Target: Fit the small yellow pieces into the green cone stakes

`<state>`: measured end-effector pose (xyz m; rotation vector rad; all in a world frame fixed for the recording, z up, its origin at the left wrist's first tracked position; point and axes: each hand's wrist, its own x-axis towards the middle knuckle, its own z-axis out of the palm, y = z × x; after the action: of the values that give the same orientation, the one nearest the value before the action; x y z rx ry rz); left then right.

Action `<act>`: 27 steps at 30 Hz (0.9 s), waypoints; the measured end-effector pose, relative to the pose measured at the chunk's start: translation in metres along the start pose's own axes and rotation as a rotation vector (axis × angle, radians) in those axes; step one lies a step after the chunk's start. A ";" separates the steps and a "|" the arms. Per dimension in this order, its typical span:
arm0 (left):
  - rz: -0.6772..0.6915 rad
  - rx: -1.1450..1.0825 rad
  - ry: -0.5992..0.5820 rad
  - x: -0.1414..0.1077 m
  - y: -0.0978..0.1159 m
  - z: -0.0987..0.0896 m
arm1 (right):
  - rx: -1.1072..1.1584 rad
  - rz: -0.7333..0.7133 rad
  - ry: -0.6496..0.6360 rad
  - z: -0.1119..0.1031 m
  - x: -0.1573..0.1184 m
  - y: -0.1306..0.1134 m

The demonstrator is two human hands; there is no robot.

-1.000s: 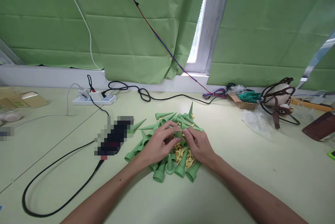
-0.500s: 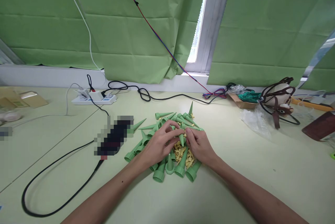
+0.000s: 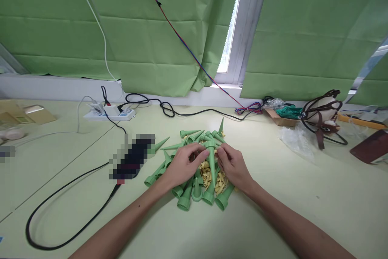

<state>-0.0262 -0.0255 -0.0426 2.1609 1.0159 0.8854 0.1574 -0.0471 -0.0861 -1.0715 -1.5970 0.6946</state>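
1. The left hand [image 3: 184, 165] has its fingers gripping one green cone [image 3: 211, 164]. The cone's thin tip points toward the person, and its wide end faces away.
2. The right hand [image 3: 235, 167] is just beside that cone. Its fingers are bent; I cannot tell if they pinch anything.
3. Small yellow bits [image 3: 206, 175] and more green cones [image 3: 184, 202] lie on the surface [image 3: 273, 226].

Showing no readable text, brand, number or sign — bearing only tiny, blurred marks on the white power strip [image 3: 129, 114] — and being too indistinct for reading elsewhere.
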 end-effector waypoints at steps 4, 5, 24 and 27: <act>-0.011 -0.028 -0.061 -0.001 0.001 0.000 | 0.008 -0.013 -0.025 0.000 0.000 -0.002; -0.011 -0.039 -0.063 -0.001 0.002 -0.001 | 0.012 -0.017 -0.027 0.000 0.000 -0.002; 0.263 -0.091 -0.010 -0.006 -0.004 0.002 | -0.060 -0.051 -0.018 0.001 0.001 -0.009; 0.302 -0.076 0.009 -0.007 -0.008 0.003 | -0.072 -0.045 -0.016 0.002 0.001 -0.009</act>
<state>-0.0310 -0.0272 -0.0523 2.2822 0.6563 1.0537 0.1530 -0.0503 -0.0783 -1.0808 -1.6661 0.6212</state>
